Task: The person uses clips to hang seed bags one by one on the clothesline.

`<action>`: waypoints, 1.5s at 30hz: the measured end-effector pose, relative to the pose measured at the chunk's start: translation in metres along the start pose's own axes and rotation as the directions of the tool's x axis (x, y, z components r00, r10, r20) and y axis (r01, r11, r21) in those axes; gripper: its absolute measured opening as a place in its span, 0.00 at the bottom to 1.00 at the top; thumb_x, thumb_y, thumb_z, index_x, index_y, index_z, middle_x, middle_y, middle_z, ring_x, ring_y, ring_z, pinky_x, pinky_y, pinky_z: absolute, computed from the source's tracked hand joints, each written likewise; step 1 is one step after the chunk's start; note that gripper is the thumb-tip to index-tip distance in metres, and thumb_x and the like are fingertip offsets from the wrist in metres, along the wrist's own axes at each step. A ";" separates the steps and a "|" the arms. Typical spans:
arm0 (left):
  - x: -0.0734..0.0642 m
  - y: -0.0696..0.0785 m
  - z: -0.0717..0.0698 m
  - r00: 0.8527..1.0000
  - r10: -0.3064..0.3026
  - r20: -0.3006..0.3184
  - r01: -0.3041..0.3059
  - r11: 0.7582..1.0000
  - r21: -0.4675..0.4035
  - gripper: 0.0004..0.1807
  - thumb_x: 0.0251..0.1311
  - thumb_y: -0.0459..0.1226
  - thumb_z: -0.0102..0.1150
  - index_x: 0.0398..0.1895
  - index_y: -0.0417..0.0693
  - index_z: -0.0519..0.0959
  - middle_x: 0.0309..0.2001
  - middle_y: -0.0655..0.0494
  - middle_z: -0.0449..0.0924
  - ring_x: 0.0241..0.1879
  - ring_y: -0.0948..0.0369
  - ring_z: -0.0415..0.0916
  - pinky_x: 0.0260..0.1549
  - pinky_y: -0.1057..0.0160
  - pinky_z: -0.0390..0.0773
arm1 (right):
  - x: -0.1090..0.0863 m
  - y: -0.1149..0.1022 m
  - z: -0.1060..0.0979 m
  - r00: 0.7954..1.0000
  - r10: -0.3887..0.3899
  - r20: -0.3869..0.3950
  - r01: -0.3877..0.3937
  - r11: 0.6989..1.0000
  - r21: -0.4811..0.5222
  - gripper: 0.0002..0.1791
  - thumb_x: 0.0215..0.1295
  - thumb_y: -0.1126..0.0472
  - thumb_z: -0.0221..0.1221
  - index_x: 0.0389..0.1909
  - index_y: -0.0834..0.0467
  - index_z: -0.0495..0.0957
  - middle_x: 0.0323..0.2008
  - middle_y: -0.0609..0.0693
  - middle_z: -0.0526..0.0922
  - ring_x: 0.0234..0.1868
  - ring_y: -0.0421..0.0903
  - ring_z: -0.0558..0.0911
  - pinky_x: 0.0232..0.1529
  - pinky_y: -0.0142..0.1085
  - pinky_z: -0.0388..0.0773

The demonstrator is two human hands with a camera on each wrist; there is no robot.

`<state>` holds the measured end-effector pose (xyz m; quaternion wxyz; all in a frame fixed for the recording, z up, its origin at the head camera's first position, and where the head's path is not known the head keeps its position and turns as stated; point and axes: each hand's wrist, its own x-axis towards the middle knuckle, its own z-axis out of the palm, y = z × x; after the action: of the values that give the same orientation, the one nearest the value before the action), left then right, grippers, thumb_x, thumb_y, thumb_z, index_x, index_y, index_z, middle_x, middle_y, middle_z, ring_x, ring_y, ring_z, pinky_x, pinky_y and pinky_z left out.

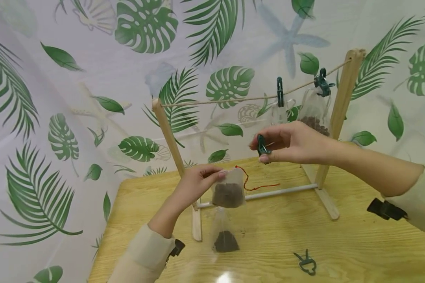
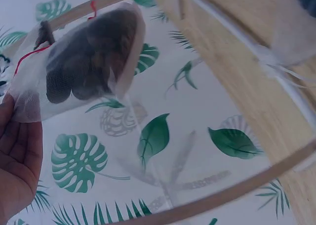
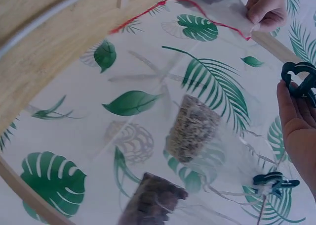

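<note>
Translucent white mesh pouch (image 1: 228, 195) is pinched in the left hand (image 1: 198, 179) above the wood-grain worktop (image 1: 269, 228), the right hand (image 1: 297, 143) gripping a dark-green plastic clip (image 1: 261, 146). Keeping the thin red cord (image 1: 265, 186) clear should help that clip bite cleanly.

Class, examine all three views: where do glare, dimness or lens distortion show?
Head view: a white glare patch on the table at the picture's bottom edge; left wrist: dim, bluish, a wooden post bowed, probably by the lens; right wrist: also dim, the white rod curved.
</note>
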<state>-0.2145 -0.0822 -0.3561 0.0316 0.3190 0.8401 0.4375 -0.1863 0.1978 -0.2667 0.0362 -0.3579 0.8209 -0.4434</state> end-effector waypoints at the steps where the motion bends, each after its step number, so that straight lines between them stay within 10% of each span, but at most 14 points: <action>1: 0.005 0.001 0.000 0.999 0.041 -0.026 -0.040 0.999 0.016 0.10 0.64 0.40 0.57 0.42 0.47 0.85 0.36 0.55 0.86 0.34 0.65 0.82 0.37 0.67 0.80 | 0.002 -0.003 -0.002 1.000 -0.010 -0.013 0.010 1.000 -0.007 0.14 0.62 0.67 0.61 0.49 0.62 0.77 0.47 0.54 0.81 0.48 0.36 0.81 0.45 0.32 0.80; 5: 0.022 0.004 0.000 0.985 0.140 -0.098 -0.138 0.990 0.029 0.09 0.62 0.37 0.59 0.39 0.43 0.85 0.33 0.53 0.86 0.32 0.64 0.82 0.33 0.68 0.79 | 0.013 -0.012 -0.006 0.997 -0.038 -0.064 0.037 0.999 -0.011 0.14 0.61 0.68 0.62 0.48 0.63 0.78 0.46 0.54 0.81 0.48 0.36 0.81 0.44 0.31 0.80; 13: 0.050 0.017 -0.003 0.963 0.124 -0.240 -0.142 0.988 -0.059 0.08 0.61 0.36 0.61 0.37 0.40 0.85 0.32 0.50 0.86 0.32 0.64 0.83 0.32 0.69 0.79 | 0.032 -0.029 -0.014 0.981 -0.089 -0.170 0.081 0.995 -0.053 0.13 0.60 0.69 0.62 0.47 0.64 0.77 0.45 0.53 0.81 0.48 0.35 0.80 0.47 0.28 0.78; 28: 0.093 0.041 -0.010 0.938 0.147 -0.314 -0.145 0.989 0.032 0.10 0.63 0.37 0.58 0.40 0.39 0.84 0.35 0.49 0.85 0.33 0.62 0.81 0.33 0.71 0.78 | 0.050 -0.045 -0.034 0.881 0.075 -0.467 -0.154 0.979 -0.133 0.14 0.63 0.53 0.62 0.45 0.56 0.82 0.38 0.44 0.85 0.40 0.32 0.80 0.40 0.26 0.71; 34: 0.099 0.046 -0.010 0.932 0.138 -0.336 -0.148 0.989 -0.003 0.11 0.63 0.37 0.58 0.41 0.39 0.84 0.36 0.49 0.85 0.34 0.62 0.81 0.33 0.72 0.76 | 0.058 -0.044 -0.038 0.886 0.047 -0.461 -0.155 0.968 -0.199 0.14 0.63 0.52 0.61 0.44 0.56 0.83 0.36 0.47 0.86 0.25 0.37 0.76 0.27 0.29 0.67; 45: 0.106 0.052 -0.010 0.906 0.195 -0.375 -0.212 0.977 -0.004 0.11 0.63 0.35 0.58 0.42 0.36 0.83 0.37 0.47 0.85 0.35 0.59 0.83 0.36 0.71 0.79 | 0.076 -0.042 -0.044 0.946 -0.020 -0.322 -0.106 0.924 -0.368 0.09 0.62 0.58 0.62 0.38 0.59 0.84 0.43 0.54 0.85 0.36 0.39 0.84 0.31 0.24 0.73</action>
<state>-0.2756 -0.0088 -0.2866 -0.1671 0.3152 0.7830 0.5095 -0.2359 0.1672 -0.1892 -0.1578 -0.2631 0.8939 -0.3270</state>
